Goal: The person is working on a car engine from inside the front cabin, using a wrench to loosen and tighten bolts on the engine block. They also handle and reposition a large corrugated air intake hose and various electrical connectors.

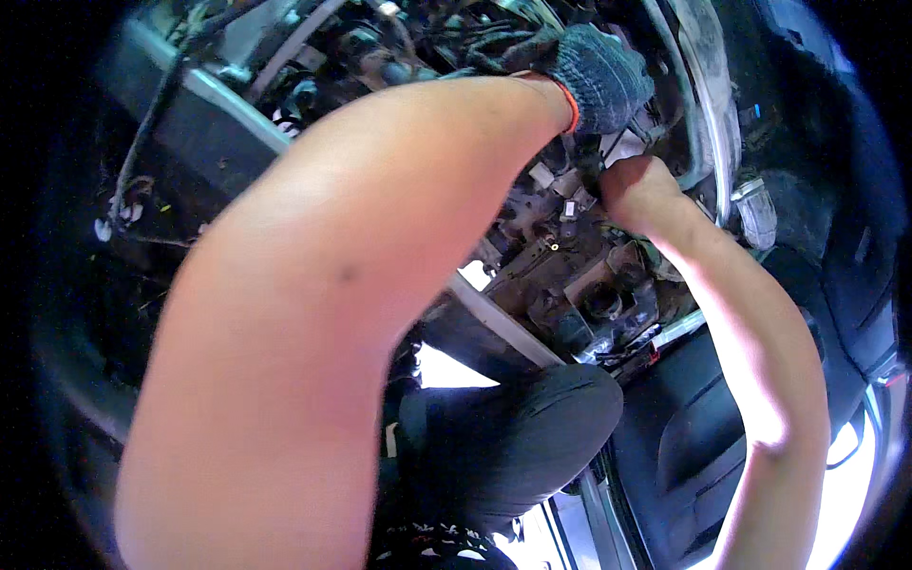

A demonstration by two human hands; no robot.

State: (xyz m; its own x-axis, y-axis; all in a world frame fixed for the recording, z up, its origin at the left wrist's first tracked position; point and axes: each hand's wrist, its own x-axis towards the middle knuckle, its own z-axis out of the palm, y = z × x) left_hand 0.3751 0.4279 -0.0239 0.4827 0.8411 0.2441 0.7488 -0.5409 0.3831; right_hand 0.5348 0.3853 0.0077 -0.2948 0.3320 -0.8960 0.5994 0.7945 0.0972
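My left hand (600, 81), in a dark knit glove with an orange cuff, reaches into exposed vehicle wiring and metalwork at the upper middle; its fingertips are hidden. Just below and right, my bare right hand (638, 195) has its fingers curled among the parts, beside a pale piece (619, 145); what it grips is hidden. Connectors (568, 209) and brackets lie under both arms. My left forearm covers much of the view.
A metal rail (503, 323) crosses below the wiring. A long curved pipe (712, 114) runs at upper right. A black padded seat (684, 446) lies at lower right, my dark-trousered knee (560, 427) beside it. A loose cable (142, 142) hangs at left.
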